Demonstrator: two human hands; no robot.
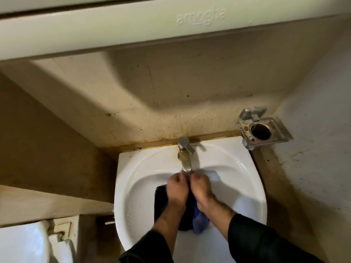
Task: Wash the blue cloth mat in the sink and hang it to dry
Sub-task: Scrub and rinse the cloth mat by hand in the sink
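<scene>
- Head view: your blue cloth mat lies in the bowl of the white sink, bunched between your two hands just under the spout of the chrome tap. Most of it looks dark, likely wet or in shadow; a lighter blue fold hangs below your right wrist near the front rim.
- Your left hand has its fingers curled around the upper bunch of the mat, a clenched grip on the cloth.
- Your right hand sits just beside it, knuckles almost touching, also grasping the cloth. The fingertips are blurred, so the exact pinch cannot be told.
- Both forearms come in from the bottom edge and converge on the middle of the bowl, dark sleeves pushed back to mid-forearm, backs of the hands facing up.
- Whether water is running cannot be told; droplets sit on the left wall of the bowl.
- Expect the mat to be soft and limp, heavier once soaked, and dripping when lifted. Take it in gathered handfuls along one edge, not by a single corner, so that it does not sag out of your grip.
- A metal holder is fixed to the wall at the right, well apart from your hands.
</scene>
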